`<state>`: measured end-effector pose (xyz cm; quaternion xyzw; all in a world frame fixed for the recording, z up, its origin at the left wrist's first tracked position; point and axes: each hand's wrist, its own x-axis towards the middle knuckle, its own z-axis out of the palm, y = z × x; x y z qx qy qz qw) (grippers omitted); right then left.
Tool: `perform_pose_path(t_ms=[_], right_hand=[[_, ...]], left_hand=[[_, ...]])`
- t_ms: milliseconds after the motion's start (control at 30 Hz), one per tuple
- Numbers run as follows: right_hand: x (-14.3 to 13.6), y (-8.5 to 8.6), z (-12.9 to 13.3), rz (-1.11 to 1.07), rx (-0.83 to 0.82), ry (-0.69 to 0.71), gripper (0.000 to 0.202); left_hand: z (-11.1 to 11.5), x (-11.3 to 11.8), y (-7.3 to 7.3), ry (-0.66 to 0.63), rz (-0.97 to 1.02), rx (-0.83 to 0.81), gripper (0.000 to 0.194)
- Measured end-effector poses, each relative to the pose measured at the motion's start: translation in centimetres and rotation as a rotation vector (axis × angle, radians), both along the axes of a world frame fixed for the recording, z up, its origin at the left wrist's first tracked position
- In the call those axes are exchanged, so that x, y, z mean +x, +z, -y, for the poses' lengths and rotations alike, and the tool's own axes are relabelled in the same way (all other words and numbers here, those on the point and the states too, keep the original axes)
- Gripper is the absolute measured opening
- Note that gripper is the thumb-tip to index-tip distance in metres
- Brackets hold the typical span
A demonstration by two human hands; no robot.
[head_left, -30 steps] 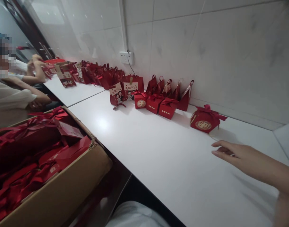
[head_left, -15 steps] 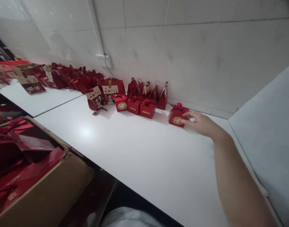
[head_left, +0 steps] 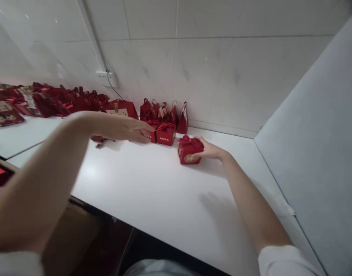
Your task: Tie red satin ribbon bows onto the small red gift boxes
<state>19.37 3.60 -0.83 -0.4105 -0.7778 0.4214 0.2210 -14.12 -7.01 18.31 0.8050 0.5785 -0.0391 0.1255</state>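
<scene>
My right hand [head_left: 207, 148] grips a red gift box [head_left: 185, 152] by its right side, thumb on the front and fingers behind. The box has a ribbon bow on top and a gold round emblem on its front. Out to the left, my left hand [head_left: 134, 130] reaches across the white table with its fingers stretched out, slightly blurred. Its fingertips are at a row of similar red bow-topped boxes [head_left: 166, 137] and hide part of them; whether they touch cannot be seen. Behind that row stand several narrow red bags with loop handles [head_left: 182, 122].
Many red bags and boxes [head_left: 49, 100] crowd the table along the tiled wall at the left. A wall socket [head_left: 106, 78] with a cable is above them. A white panel [head_left: 305, 126] bounds the right side. A carton [head_left: 75, 230] sits below the front edge at left.
My left arm has come into view and reached over to the row of boxes. My right hand has closed on the lone red box. The view has swung to the right.
</scene>
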Motion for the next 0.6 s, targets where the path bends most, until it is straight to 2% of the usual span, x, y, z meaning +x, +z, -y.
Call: perform_pose_path(t_ms=[67, 133, 200, 267, 367, 500, 600], right_hand=[[0.3, 1.1, 1.7, 0.06, -0.084, 0.123, 0.095], [1.3, 2.7, 3.4, 0.119, -0.089, 0.101, 0.086], [2.5, 4.3, 5.0, 0.138, -0.012, 0.028, 0.075], [3.6, 5.6, 6.3, 0.165, 0.051, -0.031, 0.066], [4.0, 6.5, 7.4, 0.204, 0.046, 0.009, 0.052], [2.2, 5.5, 7.1, 0.222, 0.014, 0.062, 0.043], [0.5, 4.4, 6.8, 0.201, -0.038, 0.088, 0.042]], left_hand=[[-0.9, 3.5, -0.4, -0.13, 0.112, -0.135, 0.064], [-1.3, 6.1, -1.6, -0.237, 0.227, -0.184, 0.061], [-1.6, 7.1, -3.4, -0.274, 0.265, -0.198, 0.056], [-2.4, 6.9, -5.6, -0.287, 0.241, -0.229, 0.051], [-4.0, 5.7, -8.9, -0.315, 0.248, -0.247, 0.043], [-5.0, 4.3, -12.7, -0.277, 0.355, -0.243, 0.034], [-4.8, 4.0, -15.1, -0.244, 0.589, -0.254, 0.023]])
